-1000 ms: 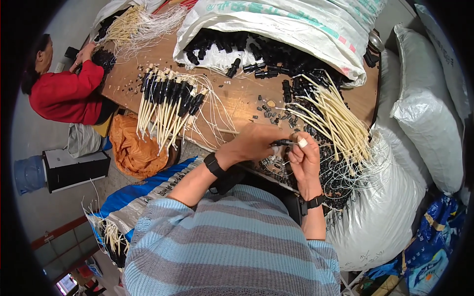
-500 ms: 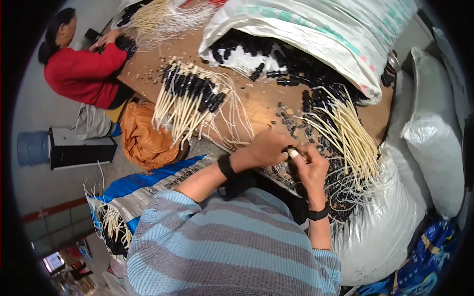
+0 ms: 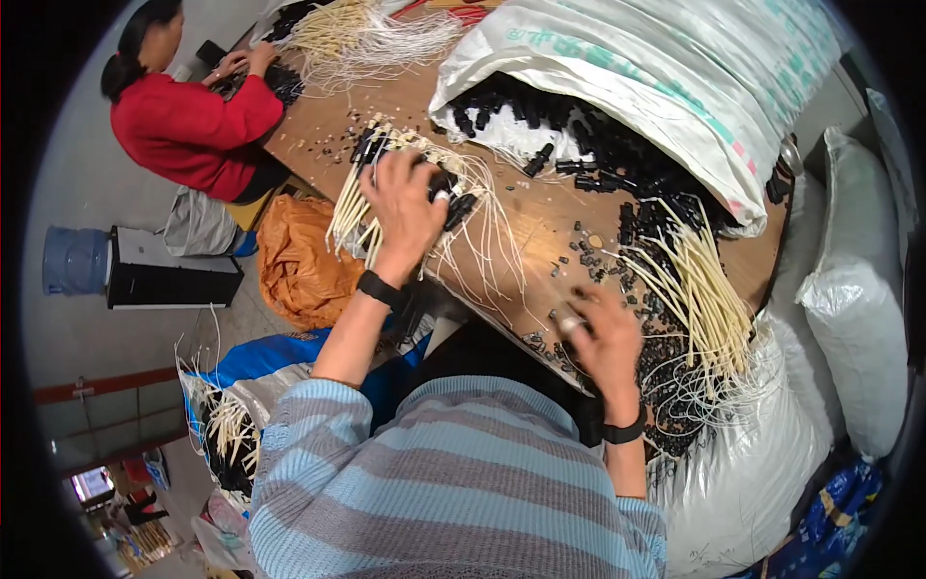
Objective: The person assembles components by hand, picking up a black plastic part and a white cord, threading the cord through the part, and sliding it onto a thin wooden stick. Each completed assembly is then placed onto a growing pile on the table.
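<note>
- The wooden table (image 3: 540,241) filled the middle of the view, and a big white woven sack (image 3: 675,87) with teal print and a red stripe lay tipped on its far side, spilling black plastic caps (image 3: 617,154) onto the wood.
- More pale sacks (image 3: 858,318) stood at the person's right; an orange bag (image 3: 304,261) sat on the floor on the left, near a blue water bottle (image 3: 72,261).
- A co-worker in a red top (image 3: 183,125) worked at the table's far-left end.
- The left hand (image 3: 405,207), which a second earlier had met the right one at the table edge, had swung out to the finished bundle of cream cords with black ends (image 3: 405,183); it lay spread over the pile, apparently setting down or pressing a piece, though the fingers hid what was under them.
- The right hand (image 3: 603,338) had stayed near the table's edge, blurred, fingers curled loosely among the loose caps beside the uncapped cream cords (image 3: 704,289); whether it pinched a cap could not be told.
</note>
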A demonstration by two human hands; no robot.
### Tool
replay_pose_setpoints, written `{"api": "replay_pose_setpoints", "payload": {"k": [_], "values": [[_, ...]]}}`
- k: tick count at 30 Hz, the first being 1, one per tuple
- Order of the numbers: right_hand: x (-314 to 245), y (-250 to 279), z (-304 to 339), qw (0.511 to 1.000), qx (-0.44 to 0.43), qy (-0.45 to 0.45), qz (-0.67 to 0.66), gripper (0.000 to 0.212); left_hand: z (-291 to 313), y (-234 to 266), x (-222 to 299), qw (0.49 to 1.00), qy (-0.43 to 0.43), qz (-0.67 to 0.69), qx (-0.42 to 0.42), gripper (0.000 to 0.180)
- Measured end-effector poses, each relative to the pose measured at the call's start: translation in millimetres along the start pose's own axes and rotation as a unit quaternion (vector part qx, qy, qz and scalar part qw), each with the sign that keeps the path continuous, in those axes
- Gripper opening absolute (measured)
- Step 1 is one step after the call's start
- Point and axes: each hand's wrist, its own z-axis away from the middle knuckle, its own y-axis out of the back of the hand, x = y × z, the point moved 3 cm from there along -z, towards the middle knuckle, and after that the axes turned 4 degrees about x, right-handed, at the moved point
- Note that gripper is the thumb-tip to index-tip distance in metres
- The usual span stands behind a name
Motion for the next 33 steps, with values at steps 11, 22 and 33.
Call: {"api": "replay_pose_setpoints", "payload": {"k": [11, 22, 33], "values": [[87, 73, 15, 0.930, 0.164, -0.178, 0.276, 0.010, -13, -94, 172, 0.853, -0.182, 0.450, -0.190, 0.035], [77, 64, 26, 0.977, 0.068, -0.164, 0.116, 0.010, -4, -115, 162, 0.866, 0.037, 0.429, -0.255, 0.040], [50, 48, 26, 0.987, 0.040, -0.155, 0.005, 0.021, 21, -78, 123, 0.748, 0.075, 0.573, -0.326, 0.046]]}}
